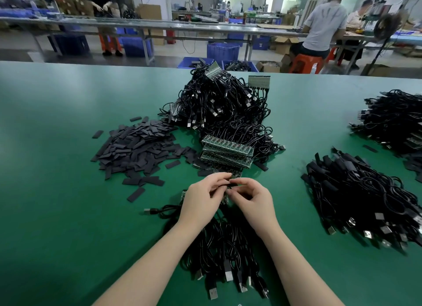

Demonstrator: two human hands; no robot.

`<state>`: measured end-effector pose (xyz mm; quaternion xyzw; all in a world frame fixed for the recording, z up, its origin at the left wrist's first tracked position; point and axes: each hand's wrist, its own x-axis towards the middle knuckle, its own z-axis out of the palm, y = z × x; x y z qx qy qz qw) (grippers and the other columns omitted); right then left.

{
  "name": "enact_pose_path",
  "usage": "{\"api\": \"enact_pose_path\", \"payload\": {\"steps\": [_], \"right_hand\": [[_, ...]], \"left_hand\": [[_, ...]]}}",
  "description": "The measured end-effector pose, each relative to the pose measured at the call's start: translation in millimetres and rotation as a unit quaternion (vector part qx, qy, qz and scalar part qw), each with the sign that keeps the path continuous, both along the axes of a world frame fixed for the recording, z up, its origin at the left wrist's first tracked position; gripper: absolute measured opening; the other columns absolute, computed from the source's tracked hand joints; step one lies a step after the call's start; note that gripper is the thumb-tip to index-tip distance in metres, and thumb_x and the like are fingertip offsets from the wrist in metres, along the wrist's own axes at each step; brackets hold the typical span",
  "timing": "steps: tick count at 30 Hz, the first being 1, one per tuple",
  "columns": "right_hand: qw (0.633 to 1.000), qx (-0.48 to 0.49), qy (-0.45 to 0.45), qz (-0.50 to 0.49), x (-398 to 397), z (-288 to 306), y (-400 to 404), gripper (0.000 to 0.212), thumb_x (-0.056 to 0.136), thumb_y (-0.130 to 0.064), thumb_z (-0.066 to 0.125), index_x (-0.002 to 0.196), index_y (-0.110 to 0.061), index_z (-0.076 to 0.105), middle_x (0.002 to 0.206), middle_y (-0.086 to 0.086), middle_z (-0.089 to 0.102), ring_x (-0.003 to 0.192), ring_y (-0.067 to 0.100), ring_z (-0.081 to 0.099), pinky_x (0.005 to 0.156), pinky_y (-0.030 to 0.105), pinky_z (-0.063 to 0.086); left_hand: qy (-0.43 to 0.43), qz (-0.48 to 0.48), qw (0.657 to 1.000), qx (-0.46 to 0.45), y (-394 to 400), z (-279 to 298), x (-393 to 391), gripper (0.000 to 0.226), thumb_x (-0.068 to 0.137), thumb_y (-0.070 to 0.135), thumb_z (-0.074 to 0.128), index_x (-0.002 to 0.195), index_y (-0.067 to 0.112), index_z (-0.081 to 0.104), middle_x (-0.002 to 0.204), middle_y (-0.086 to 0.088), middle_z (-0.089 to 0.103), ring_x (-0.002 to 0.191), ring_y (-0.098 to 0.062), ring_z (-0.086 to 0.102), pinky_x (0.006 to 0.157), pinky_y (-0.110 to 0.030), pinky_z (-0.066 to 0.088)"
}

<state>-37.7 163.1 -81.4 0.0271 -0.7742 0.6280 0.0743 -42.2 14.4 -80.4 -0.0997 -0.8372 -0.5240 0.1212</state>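
Observation:
My left hand point(203, 199) and my right hand point(253, 198) meet over the green table point(57, 214), both pinching one small black sleeve piece point(230, 185) between fingertips. Under the hands lies a strip of small green circuit boards point(183, 195), mostly hidden, with a bundle of black USB cables point(223, 248) trailing toward me. A stack of green circuit-board strips point(226, 151) sits just beyond the hands. A heap of flat black sleeve pieces point(137, 148) lies to the left.
A tall tangle of black USB cables with boards point(219, 102) rises behind the stack. Two piles of sleeved cables lie at right, a near pile point(360, 200) and a far pile point(395, 118). Beyond the table's far edge are blue bins point(222, 50), workbenches and seated people.

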Motion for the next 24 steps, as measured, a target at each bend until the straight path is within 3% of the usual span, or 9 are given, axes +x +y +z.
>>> {"api": "enact_pose_path", "payload": {"steps": [7,13,18,24], "right_hand": [[1.000,-0.028,-0.004,-0.008,-1.1,0.9,0.5,0.021,0.086,-0.014,0.076,0.079,-0.034,0.076,0.079,-0.006,0.077,0.077,0.010,0.072,0.069,0.017,0.054],[0.998,-0.054,-0.006,-0.032,-2.0,-0.2,2.9,0.017,0.087,-0.013,0.075,0.079,-0.029,0.074,0.076,-0.004,0.075,0.069,0.006,0.067,0.064,0.016,0.052],[0.993,-0.085,0.006,-0.084,-3.6,-1.9,3.5,0.009,0.090,-0.017,0.071,0.086,-0.025,0.071,0.078,-0.004,0.075,0.073,0.006,0.069,0.066,0.015,0.050],[0.999,-0.032,-0.001,-0.037,-2.5,-3.3,0.1,0.015,0.087,-0.019,0.074,0.081,-0.031,0.070,0.077,-0.004,0.075,0.076,0.015,0.071,0.072,0.028,0.055]], "left_hand": [[-0.015,-0.005,0.999,-0.029,0.6,1.7,4.7,0.038,0.089,0.020,0.060,0.118,0.045,0.061,0.106,0.027,0.069,0.093,0.007,0.065,0.088,-0.027,0.054],[0.015,-0.026,0.995,-0.094,2.8,-0.3,5.1,0.042,0.088,0.023,0.061,0.126,0.042,0.059,0.109,0.013,0.065,0.086,0.006,0.062,0.080,-0.021,0.052],[0.017,-0.022,0.997,-0.077,-0.5,-2.7,1.7,0.043,0.092,0.020,0.061,0.126,0.045,0.056,0.118,0.024,0.054,0.089,0.005,0.062,0.081,-0.011,0.047],[0.044,-0.017,0.995,-0.091,0.9,-1.2,3.9,0.040,0.095,0.015,0.055,0.127,0.039,0.054,0.118,0.032,0.044,0.097,0.001,0.058,0.088,-0.016,0.047]]}}
